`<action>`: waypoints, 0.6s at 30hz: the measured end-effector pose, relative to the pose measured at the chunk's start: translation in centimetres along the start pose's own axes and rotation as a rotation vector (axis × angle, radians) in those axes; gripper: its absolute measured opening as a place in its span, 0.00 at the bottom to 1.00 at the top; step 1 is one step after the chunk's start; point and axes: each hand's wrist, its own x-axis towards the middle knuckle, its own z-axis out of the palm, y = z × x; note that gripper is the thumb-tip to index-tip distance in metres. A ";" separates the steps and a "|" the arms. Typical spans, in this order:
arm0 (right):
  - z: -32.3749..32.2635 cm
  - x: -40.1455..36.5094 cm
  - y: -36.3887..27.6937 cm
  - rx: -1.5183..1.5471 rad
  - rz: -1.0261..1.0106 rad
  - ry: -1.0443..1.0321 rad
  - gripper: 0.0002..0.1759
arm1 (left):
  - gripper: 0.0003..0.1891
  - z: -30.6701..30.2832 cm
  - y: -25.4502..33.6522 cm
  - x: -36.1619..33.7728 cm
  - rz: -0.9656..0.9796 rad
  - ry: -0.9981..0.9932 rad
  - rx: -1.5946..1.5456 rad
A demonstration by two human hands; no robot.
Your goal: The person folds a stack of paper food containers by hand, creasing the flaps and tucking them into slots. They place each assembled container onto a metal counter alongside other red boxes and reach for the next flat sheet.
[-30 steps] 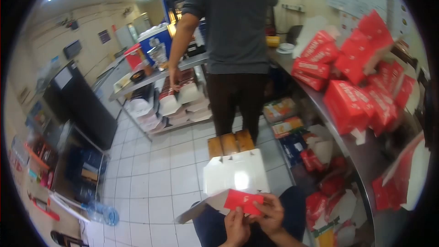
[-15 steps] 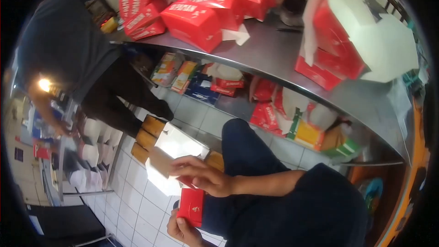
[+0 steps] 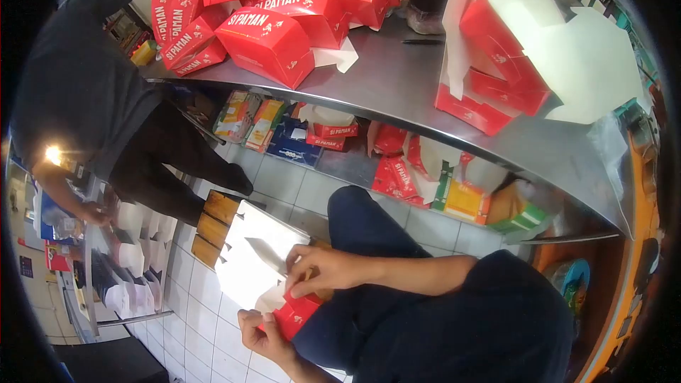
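Low over my lap is a partly folded red carton with a white inside. My left hand grips its near edge, thumb on the red side. From above, my right hand closes its fingertips on the upper edge of the same carton. White card lies flat just beyond the carton, on a slatted wooden stool, and my right fingers overlap it in this view.
A metal table carries a pile of folded red cartons and a stack of open red-and-white cartons. Flat colourful packaging sits on the shelf below. Another person stands at left, beside a rack of white cartons.
My right hand has come down from above the carton to its upper edge. The carton has tilted in my left hand. The view has shifted slightly.
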 end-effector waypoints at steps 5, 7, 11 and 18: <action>1.2 -1.3 0.8 0.024 0.055 0.089 0.11 | 0.17 1.0 -0.5 0.0 0.027 -0.046 -0.077; 1.0 -1.3 1.9 -0.208 -0.126 0.311 0.09 | 0.17 1.7 -0.8 0.1 0.044 -0.034 -0.087; 0.8 -1.4 1.5 -0.276 -0.142 0.584 0.10 | 0.16 3.8 -0.2 -0.1 -0.052 0.003 -0.042; 0.7 -2.6 0.8 -0.193 -0.078 0.408 0.08 | 0.10 3.9 0.8 0.9 -0.063 -0.006 -0.126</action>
